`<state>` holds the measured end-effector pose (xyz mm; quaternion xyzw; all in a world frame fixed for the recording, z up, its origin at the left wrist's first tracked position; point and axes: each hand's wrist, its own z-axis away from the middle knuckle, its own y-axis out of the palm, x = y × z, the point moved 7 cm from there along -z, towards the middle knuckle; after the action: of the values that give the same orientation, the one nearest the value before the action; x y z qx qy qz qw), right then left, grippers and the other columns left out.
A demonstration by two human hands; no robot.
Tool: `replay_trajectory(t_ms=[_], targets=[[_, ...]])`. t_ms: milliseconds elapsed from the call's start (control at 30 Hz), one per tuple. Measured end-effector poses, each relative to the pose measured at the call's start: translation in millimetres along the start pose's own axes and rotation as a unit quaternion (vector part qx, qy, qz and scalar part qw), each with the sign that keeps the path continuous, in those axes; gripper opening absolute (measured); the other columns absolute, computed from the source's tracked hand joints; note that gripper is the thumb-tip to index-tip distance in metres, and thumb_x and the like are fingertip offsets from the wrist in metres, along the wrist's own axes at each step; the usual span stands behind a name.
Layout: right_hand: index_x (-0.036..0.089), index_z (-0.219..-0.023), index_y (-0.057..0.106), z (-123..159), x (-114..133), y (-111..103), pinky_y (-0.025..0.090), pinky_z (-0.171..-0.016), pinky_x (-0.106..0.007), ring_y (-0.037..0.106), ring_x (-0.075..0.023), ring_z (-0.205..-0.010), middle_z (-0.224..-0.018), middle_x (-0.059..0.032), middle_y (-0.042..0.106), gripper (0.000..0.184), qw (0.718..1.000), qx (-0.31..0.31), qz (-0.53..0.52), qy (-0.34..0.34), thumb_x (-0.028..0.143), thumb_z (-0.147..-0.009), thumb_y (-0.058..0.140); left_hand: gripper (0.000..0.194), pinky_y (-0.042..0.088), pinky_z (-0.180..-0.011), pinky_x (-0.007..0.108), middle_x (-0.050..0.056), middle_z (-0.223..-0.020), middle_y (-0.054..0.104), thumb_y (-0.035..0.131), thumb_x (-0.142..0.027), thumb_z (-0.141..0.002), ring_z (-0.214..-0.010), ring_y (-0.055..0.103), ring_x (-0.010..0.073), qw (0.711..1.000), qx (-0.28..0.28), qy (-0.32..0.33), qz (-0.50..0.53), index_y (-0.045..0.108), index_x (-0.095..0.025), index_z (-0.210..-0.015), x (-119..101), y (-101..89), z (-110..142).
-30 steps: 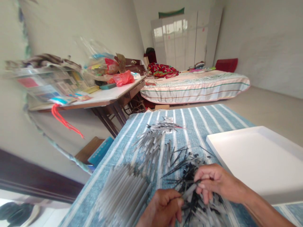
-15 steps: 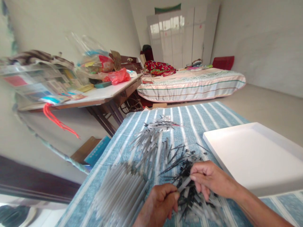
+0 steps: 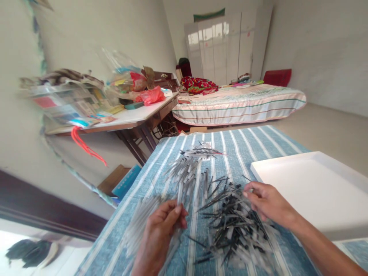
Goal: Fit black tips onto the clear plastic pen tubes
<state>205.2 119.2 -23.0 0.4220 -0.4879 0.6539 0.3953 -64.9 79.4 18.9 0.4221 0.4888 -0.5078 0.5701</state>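
Observation:
My left hand [image 3: 165, 226] is closed in a pinch, its thumb against the forefinger. A pale translucent tube [image 3: 179, 193], like a pen barrel, sticks up from its fingertips. Partly behind that hand lies a dense row of similar tubes [image 3: 140, 214], its right side hidden. My right hand [image 3: 264, 201] is over the far right side of a heap of thin black sticks and clear pieces [image 3: 238, 226]. Its thumb and forefinger are together; whatever may be between them is too small to make out.
Farther back on the striped blue cloth [image 3: 230, 142] lie a fanned bunch of tubes [image 3: 184, 168] and a pile of thin sticks [image 3: 201, 151]. A shallow white tray [image 3: 313, 188] stands to the right. Beyond are a cluttered desk [image 3: 126, 117] and a bed [image 3: 238, 105].
Both hands were together on one tube over the dark heap. Now they are apart: the left has moved left to the tube row, the right slightly up and right.

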Motion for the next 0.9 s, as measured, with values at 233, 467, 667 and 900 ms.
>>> replay_trajectory(t_ms=[233,467,667,900], targets=[[0.018,-0.075,0.057,36.0,43.5,64.5,0.038,-0.046,-0.018,0.049,-0.0086,-0.049,-0.057,0.004,0.054,0.017,0.988,0.08,0.032,-0.13,0.036,-0.077,0.056,0.013,0.049,-0.072,0.029,0.006,-0.084,0.067,0.065,-0.018,-0.071,-0.073,0.063,0.015,0.944,0.057,-0.051,0.32,0.057,-0.014,-0.08,13.9,93.3,16.1],[0.017,-0.076,0.048,42.1,23.2,93.5,0.032,-0.029,-0.013,0.047,-0.0066,-0.028,-0.046,0.0045,0.055,0.038,0.979,0.145,-0.145,-0.003,0.053,-0.082,0.04,0.006,0.048,-0.064,0.021,0.002,-0.077,0.062,0.059,-0.017,-0.078,-0.062,0.057,0.0078,0.913,0.049,-0.019,0.405,0.054,-0.015,-0.079,9.0,108.4,18.0],[0.018,-0.073,0.045,47.5,21.1,104.2,0.025,-0.026,-0.012,0.042,-0.0053,-0.023,-0.041,0.0056,0.054,0.041,0.963,0.189,-0.19,0.042,0.058,-0.08,0.041,0.019,0.034,-0.038,0.012,-0.002,-0.068,0.053,0.063,-0.029,-0.074,-0.046,0.042,0.003,0.907,0.038,-0.039,0.417,0.05,-0.016,-0.071,6.9,108.5,13.7],[0.02,-0.068,0.05,54.7,31.9,100.3,0.022,-0.028,-0.015,0.035,-0.0056,-0.025,-0.039,0.0079,0.045,0.025,0.986,0.165,-0.013,0.006,0.04,-0.081,0.041,0.022,0.023,-0.031,0.011,-0.004,-0.061,0.049,0.061,-0.032,-0.074,-0.037,0.032,0.001,0.93,-0.051,0.013,0.363,0.047,-0.016,-0.068,0.9,92.5,8.5]])
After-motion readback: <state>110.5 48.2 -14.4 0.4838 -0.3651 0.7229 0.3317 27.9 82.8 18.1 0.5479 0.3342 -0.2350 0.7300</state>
